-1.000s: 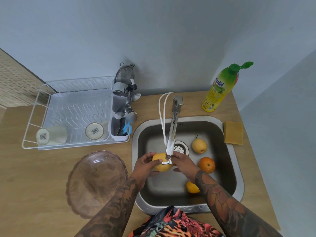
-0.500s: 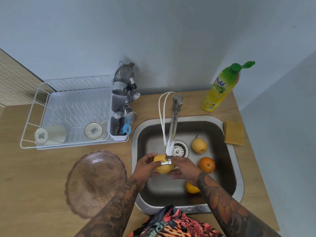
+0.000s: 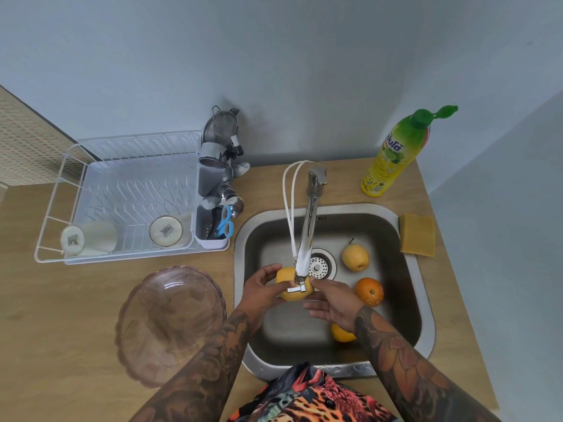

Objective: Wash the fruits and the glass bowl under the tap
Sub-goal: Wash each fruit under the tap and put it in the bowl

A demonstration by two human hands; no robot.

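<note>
Over the steel sink [image 3: 423, 300], seen from the head camera: yellow fruit [image 3: 286, 295] held right under the tap [image 3: 306, 245] spout, the spout's white tip and small lever covering part of its top. Left hand [image 3: 259, 292] curled round the fruit's left side, thumb on top. Right hand [image 3: 333, 304] at the fruit's 3 o'clock, fingers straight and loosely spread, palm up, touching its right edge; whether water runs cannot be told.

Down in the basin: drain strainer [image 3: 320, 266] behind the spout; pale yellow pear-like fruit [image 3: 355, 257] at its 3 o'clock; orange [image 3: 369, 291] at 5 o'clock from the pear-like fruit, just beside the right wrist; another yellow-orange fruit [image 3: 341, 333] at the front of the basin, half hidden under the right forearm.

Out on the wooden counter [image 3: 54, 315]: glass bowl [image 3: 170, 324], pink-tinted, at 9 o'clock of the sink, near its rim, its front edge crossed by the left forearm. White dish rack [image 3: 122, 190] at 12 o'clock of the bowl, with two pale cups [image 3: 166, 231] lying on their sides in it. Grey cutlery holder [image 3: 213, 208] on the rack's right end, packed with spoons, metal utensils and blue-handled scissors [image 3: 226, 225]. Green and yellow dish-soap bottle [image 3: 396, 153] at 1 o'clock of the sink, cap flipped open. Yellow sponge [image 3: 417, 234] at 3 o'clock, just beside the sink rim
</note>
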